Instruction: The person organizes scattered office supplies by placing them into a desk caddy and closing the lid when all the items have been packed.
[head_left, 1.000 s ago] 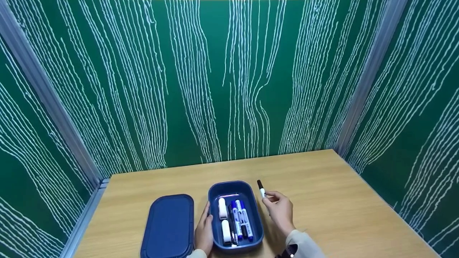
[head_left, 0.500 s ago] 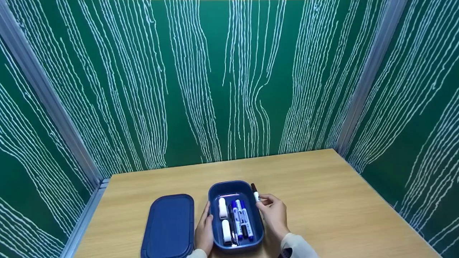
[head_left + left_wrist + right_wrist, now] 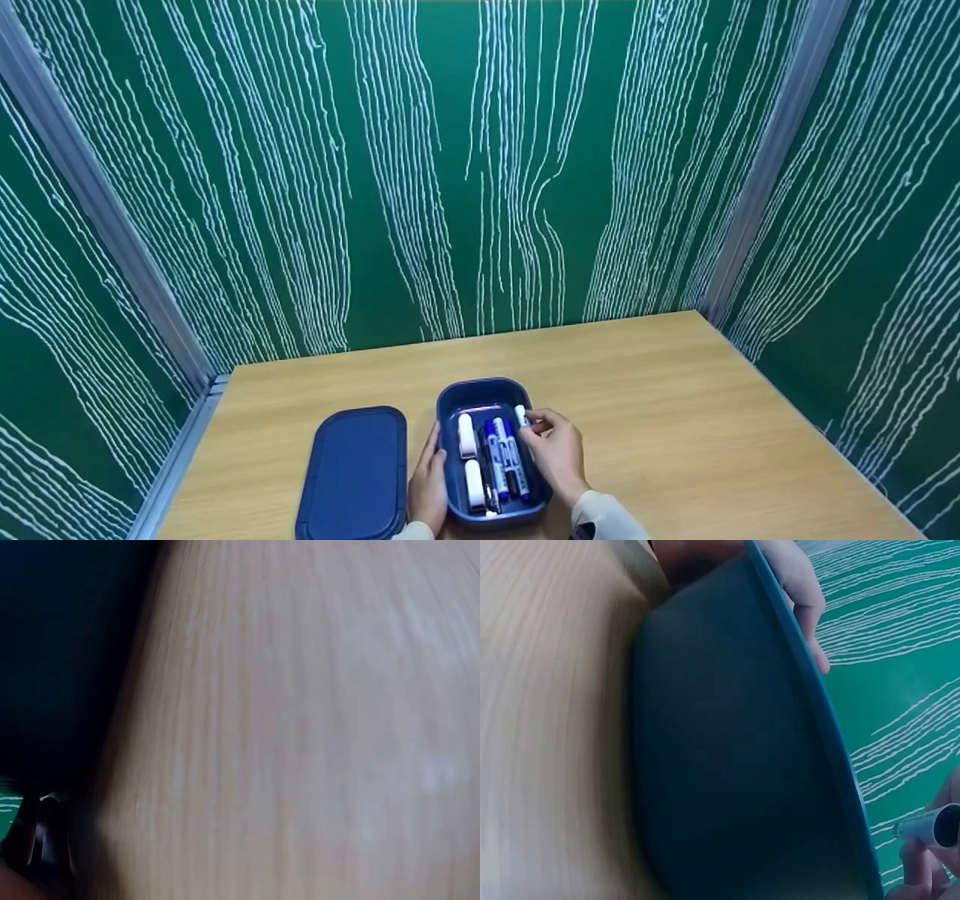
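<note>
A dark blue open box (image 3: 486, 386) stands on the table near the front. My left hand (image 3: 429, 480) rests along its left wall, fingers straight, with the thumb by the rim. My right hand (image 3: 556, 450) pinches a white marker (image 3: 520, 414) at the box's right rim; its white end points up and away. In the right wrist view the marker (image 3: 922, 826) shows a dark end above the rim. Inside lie several blue-and-white markers (image 3: 504, 457), two white rounded oblong objects (image 3: 466, 435) on the left, and a dark slim pen, partly hidden, between them.
The dark blue lid (image 3: 354, 472) lies flat on the table, left of the box. The wooden table (image 3: 637, 375) extends to the right and back. Green walls (image 3: 450, 150) with white wavy lines and grey metal posts (image 3: 757, 165) enclose it.
My right hand has moved left with the marker, from beside the box to its right rim. The marker's black cap end no longer shows in the head view. The left hand stays put.
</note>
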The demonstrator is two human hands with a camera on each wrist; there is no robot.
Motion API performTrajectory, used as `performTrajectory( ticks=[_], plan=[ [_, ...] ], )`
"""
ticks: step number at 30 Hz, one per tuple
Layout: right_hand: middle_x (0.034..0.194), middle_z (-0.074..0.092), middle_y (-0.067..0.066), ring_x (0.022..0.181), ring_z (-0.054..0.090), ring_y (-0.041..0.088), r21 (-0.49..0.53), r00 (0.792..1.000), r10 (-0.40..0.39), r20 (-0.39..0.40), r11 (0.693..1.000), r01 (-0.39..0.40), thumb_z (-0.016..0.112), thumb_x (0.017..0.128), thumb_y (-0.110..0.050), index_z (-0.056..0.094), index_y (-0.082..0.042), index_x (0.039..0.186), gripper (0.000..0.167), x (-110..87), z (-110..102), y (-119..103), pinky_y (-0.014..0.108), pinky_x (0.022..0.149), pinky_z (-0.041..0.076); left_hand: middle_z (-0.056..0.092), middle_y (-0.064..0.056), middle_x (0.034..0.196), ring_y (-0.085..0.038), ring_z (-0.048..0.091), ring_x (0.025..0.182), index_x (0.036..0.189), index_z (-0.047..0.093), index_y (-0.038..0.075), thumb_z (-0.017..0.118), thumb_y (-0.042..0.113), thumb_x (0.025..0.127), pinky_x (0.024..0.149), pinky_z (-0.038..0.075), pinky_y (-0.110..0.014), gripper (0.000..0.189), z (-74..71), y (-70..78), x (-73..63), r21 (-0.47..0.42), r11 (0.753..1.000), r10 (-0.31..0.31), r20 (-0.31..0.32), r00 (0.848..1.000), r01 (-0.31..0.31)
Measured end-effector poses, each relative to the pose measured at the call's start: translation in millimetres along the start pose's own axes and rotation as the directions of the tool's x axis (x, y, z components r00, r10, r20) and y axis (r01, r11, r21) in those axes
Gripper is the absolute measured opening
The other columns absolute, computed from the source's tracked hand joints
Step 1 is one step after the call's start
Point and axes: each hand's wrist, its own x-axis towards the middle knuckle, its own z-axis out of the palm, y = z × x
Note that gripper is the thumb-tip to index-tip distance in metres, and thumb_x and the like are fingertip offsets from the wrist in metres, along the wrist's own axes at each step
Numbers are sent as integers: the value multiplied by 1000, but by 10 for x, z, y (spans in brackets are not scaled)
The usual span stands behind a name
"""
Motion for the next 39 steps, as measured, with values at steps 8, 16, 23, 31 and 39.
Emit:
performTrajectory(
  ticks=[8, 16, 23, 31, 39],
  plan=[
    [76, 63, -4, 72, 57, 9, -92, 997, -70, -20, 993, 68, 75, 73, -7, 77, -10, 98, 25, -52, 95, -16, 23, 63, 49, 40, -8, 156, -39, 37, 141, 150, 42, 33, 39, 27, 103, 109, 31, -64, 47, -3, -1, -4, 4, 1000, 11, 5, 1000, -11],
    [78, 61, -8, 69, 56, 8, -295, 979, -199, -34, 938, 181, 81, 71, -16, 77, -12, 96, 25, -179, 216, 4, 30, 63, 48, 40, -7, 155, -37, 38, 141, 149, 42, 36, 40, 27, 103, 108, 33, -63, 48, -6, -38, -1, 1, 1000, 16, 10, 1000, -16],
    [76, 57, -9, 63, 53, 9, -436, 964, -267, -12, 869, 235, 82, 71, -21, 77, -15, 92, 23, -219, 267, 40, 31, 57, 45, 39, -7, 156, -38, 37, 141, 150, 41, 37, 39, 27, 103, 108, 32, -63, 48, 0, -30, -5, -11, 1000, 2, 22, 1000, -2],
    [66, 57, -2, 55, 58, 18, -573, 906, -422, 15, 739, 354, 81, 65, -17, 71, -13, 76, 15, -209, 277, 85, 35, 48, 42, 38, -6, 157, -37, 35, 142, 150, 40, 37, 39, 27, 103, 110, 31, -63, 48, 24, -13, -4, -25, 1000, 7, 25, 1000, -6],
    [59, 54, 1, 49, 56, 24, -655, 876, -481, 36, 651, 384, 80, 62, -16, 59, -13, 63, 22, -225, 337, 109, 37, 45, 39, 42, -7, 154, -37, 41, 139, 149, 44, 34, 40, 25, 103, 108, 34, -61, 47, 7, -45, -22, -15, 999, 39, -8, 999, -39]
  ],
)
